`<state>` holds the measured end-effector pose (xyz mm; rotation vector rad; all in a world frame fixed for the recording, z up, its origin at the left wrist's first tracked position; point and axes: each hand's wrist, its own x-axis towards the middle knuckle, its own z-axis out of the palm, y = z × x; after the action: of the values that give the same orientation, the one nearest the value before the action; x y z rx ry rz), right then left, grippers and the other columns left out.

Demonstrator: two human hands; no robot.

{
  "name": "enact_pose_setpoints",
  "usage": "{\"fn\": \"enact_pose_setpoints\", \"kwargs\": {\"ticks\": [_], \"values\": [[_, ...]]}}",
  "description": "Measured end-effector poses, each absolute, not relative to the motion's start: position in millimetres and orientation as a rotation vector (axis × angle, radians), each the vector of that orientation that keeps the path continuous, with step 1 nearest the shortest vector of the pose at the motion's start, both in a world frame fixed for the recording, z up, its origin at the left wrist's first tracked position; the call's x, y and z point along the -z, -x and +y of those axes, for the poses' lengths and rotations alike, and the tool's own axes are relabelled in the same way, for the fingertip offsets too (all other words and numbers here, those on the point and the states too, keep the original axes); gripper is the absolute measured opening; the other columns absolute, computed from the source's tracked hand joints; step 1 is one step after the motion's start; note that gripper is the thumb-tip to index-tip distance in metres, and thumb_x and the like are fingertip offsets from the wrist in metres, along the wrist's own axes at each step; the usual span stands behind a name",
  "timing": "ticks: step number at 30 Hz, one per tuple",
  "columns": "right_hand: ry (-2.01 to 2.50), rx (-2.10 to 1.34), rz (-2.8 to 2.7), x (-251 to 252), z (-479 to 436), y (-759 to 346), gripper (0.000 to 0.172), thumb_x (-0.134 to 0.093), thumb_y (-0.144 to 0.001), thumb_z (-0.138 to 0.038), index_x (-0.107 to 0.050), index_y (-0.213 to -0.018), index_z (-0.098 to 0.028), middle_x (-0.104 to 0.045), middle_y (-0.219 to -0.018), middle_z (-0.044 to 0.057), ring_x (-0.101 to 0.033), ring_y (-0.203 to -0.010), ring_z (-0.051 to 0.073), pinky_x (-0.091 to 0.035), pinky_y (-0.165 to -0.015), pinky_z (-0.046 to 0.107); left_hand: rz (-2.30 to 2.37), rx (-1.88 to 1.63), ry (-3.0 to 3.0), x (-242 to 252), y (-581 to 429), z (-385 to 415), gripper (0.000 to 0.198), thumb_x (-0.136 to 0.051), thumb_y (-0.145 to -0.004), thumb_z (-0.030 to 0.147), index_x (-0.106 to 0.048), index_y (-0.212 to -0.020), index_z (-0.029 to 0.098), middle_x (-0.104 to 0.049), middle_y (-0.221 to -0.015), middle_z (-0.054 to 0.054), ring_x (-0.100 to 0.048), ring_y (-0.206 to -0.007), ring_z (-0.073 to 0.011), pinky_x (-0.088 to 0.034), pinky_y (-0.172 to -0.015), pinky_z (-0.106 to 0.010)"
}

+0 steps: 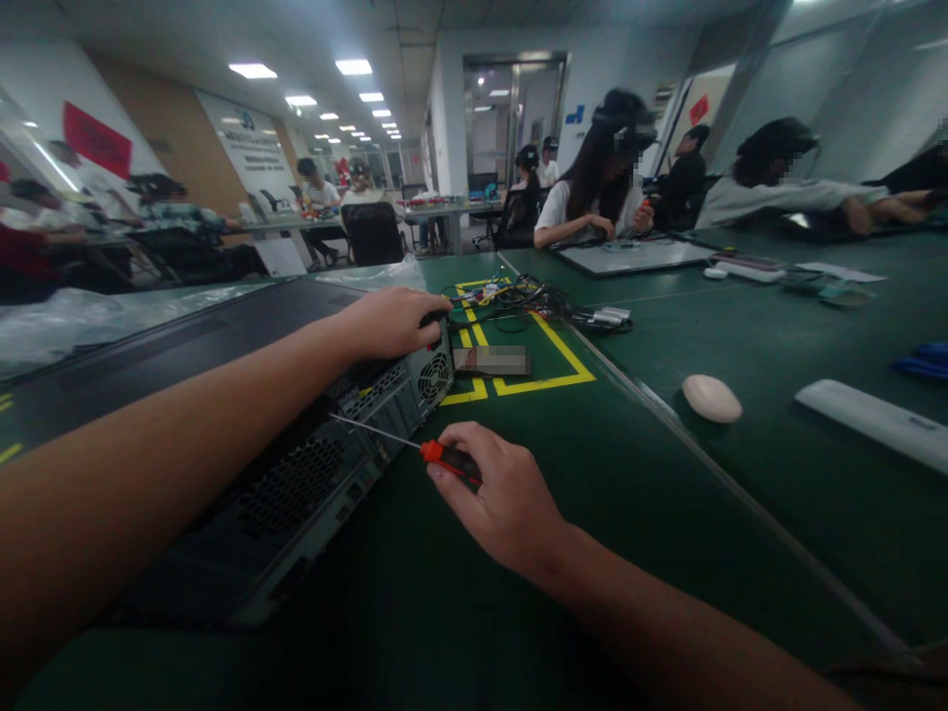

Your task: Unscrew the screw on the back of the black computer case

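A black desktop computer case (296, 494) lies on its side on the table, its rear panel with the vent mesh and a round fan grille facing me. My left hand (392, 321) is closed at the far top corner of the case, fingers curled over its edge; a dark part shows between thumb and fingers. My right hand (504, 494) grips the handle of a red-and-black screwdriver (451, 461). Its long thin shaft points left, and the tip appears at the rear panel; whether it touches a screw cannot be made out.
Beyond the case lie a tangle of cables (518, 296) and a small flat object (493, 360) with a blurred face, within yellow tape (570, 355). To the right are a pale computer mouse (711, 398) and a long white object (874, 420). Plastic wrap (96, 316) lies behind the case. People sit across the table.
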<state>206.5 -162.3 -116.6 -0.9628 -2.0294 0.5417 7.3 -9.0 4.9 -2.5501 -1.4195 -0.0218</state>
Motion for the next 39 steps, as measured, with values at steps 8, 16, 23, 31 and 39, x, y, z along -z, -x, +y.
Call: {"fn": "enact_pose_setpoints", "kwargs": {"ticks": [8,16,23,31,39], "values": [[0.960,-0.535,-2.035,115.1,-162.9,-206.5,0.011,-0.063,-0.104,-0.029,-0.066,-0.114,-0.024,-0.079,-0.107,0.005,-0.073,-0.088,0.021,-0.052,-0.078,0.034,-1.428,0.020,2.541,-5.9,-8.3,-11.7,0.059,-0.044,-0.102,0.040,-0.064,-0.156,0.026,-0.075,-0.144,-0.012,-0.072,-0.125,-0.0329,-0.055,-0.106,-0.047],[0.958,-0.544,-2.034,115.2,-163.2,-206.8,0.010,-0.063,-0.105,-0.030,-0.067,-0.112,-0.024,-0.079,-0.106,0.005,-0.073,-0.088,0.021,-0.052,-0.078,0.035,-1.427,0.029,2.563,-7.5,-9.5,-13.1,0.060,-0.046,-0.101,0.038,-0.065,-0.156,0.024,-0.075,-0.145,-0.014,-0.071,-0.129,-0.0343,-0.054,-0.110,-0.049],[0.981,-0.542,-2.038,114.8,-163.6,-206.9,0.010,-0.064,-0.104,-0.029,-0.067,-0.113,-0.025,-0.080,-0.108,0.005,-0.074,-0.089,0.021,-0.053,-0.078,0.034,-1.442,0.002,2.560,-8.4,-10.9,-15.6,0.061,-0.045,-0.101,0.037,-0.064,-0.156,0.021,-0.072,-0.151,-0.015,-0.070,-0.132,-0.0356,-0.053,-0.112,-0.050],[0.980,-0.525,-2.034,113.6,-163.5,-206.2,0.013,-0.064,-0.104,-0.030,-0.068,-0.114,-0.023,-0.079,-0.108,0.006,-0.073,-0.089,0.022,-0.052,-0.079,0.035,-1.437,-0.012,2.551,-7.5,-9.8,-13.1,0.062,-0.044,-0.101,0.040,-0.062,-0.158,0.021,-0.072,-0.150,-0.016,-0.071,-0.131,-0.0351,-0.054,-0.111,-0.049],[0.972,-0.495,-2.030,112.9,-164.3,-206.4,0.016,-0.062,-0.106,-0.033,-0.070,-0.114,-0.022,-0.079,-0.107,0.007,-0.073,-0.091,0.023,-0.051,-0.079,0.036,-1.421,0.012,2.555,-6.7,-9.3,-13.8,0.061,-0.044,-0.101,0.039,-0.063,-0.157,0.020,-0.072,-0.150,-0.017,-0.070,-0.131,-0.0353,-0.054,-0.111,-0.049]]}}
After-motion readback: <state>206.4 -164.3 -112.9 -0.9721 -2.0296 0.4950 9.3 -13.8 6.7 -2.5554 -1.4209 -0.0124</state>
